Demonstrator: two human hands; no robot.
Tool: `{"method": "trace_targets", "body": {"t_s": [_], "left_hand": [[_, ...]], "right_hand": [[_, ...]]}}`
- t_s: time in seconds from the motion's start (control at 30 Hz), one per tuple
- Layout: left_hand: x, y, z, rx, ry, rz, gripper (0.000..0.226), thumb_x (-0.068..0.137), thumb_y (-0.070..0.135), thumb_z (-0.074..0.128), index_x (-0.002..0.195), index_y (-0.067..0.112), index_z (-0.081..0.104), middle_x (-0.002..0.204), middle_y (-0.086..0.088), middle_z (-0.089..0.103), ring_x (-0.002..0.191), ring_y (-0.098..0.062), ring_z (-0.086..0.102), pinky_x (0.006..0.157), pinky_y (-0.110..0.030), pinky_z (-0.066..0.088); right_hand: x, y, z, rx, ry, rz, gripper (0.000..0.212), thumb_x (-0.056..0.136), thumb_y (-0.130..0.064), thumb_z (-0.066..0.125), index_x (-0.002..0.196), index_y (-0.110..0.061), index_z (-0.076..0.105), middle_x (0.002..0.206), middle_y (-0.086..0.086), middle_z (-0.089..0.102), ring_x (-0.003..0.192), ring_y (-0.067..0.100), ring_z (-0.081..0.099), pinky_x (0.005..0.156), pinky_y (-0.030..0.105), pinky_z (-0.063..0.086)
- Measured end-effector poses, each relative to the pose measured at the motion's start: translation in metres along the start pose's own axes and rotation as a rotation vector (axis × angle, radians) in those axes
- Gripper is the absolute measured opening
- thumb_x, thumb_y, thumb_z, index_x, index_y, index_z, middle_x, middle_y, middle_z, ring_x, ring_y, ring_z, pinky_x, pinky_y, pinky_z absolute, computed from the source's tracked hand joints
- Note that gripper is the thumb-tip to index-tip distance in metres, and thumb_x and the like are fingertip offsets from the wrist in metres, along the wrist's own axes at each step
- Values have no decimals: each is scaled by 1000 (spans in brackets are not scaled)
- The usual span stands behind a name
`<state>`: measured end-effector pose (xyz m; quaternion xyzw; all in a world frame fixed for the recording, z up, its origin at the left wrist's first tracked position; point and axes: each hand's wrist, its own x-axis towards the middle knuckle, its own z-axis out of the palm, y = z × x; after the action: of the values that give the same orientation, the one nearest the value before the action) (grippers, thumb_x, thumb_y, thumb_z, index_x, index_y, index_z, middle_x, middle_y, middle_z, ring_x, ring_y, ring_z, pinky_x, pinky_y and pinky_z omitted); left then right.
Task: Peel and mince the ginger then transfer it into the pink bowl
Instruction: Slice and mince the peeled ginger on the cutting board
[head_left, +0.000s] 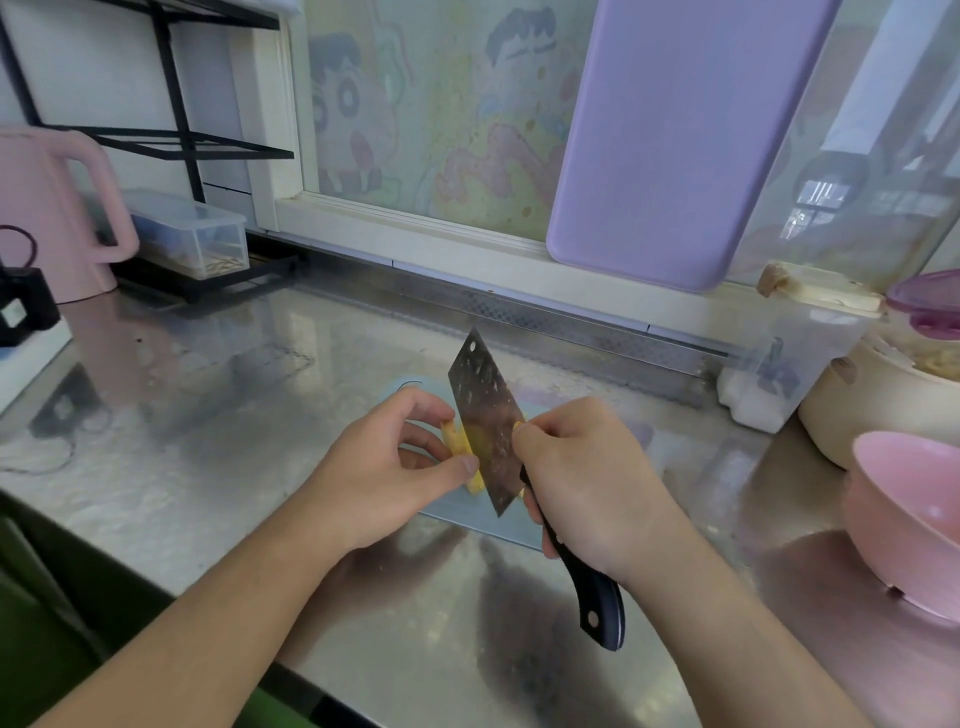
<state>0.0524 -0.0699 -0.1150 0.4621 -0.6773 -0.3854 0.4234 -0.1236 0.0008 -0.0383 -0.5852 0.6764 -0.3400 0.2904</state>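
Two hands work above our pale blue cutting board (519, 525): left hand (379, 478) pinches the yellow peeled ginger piece (462, 447), right hand (587, 478) grips the black-handled steel cleaver (488, 431), its blade touching the ginger, with the pink round bowl (904, 519) well right of the board.
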Motion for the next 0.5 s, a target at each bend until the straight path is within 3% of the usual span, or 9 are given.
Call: {"method": "trace_targets", "body": {"t_s": [0.13,0.2,0.33,0.5], "left_hand": [[-1,0,1,13,14,24,38,79,34,91,105,39,64,100,15,72,93,-7,71,81,-25,52],[-1,0,1,22,14,44,38,79,35,91,106,39,64,100,13,71,94,-6,71,83,-24,52],[0,0,2,17,10,58,40,78,35,91,108,38,65,106,9,70,98,-8,71,86,-24,54],[-1,2,2,41,-14,78,42,79,31,91,112,38,65,113,22,63,99,-5,69,82,-21,54]], "right_hand": [[-2,1,10,-214,18,-62,34,95,-25,49,64,-15,43,60,4,51,56,31,59,56,38,51],[-4,-1,12,-296,-11,-112,36,101,-24,48,65,-17,45,65,3,52,65,29,56,66,38,55],[-2,-1,17,-388,-4,-169,28,102,-21,47,76,-11,51,77,8,54,73,28,53,70,36,50],[0,-7,20,-468,-52,-182,22,104,-20,45,87,-9,53,87,11,56,78,28,53,76,38,52]]}}
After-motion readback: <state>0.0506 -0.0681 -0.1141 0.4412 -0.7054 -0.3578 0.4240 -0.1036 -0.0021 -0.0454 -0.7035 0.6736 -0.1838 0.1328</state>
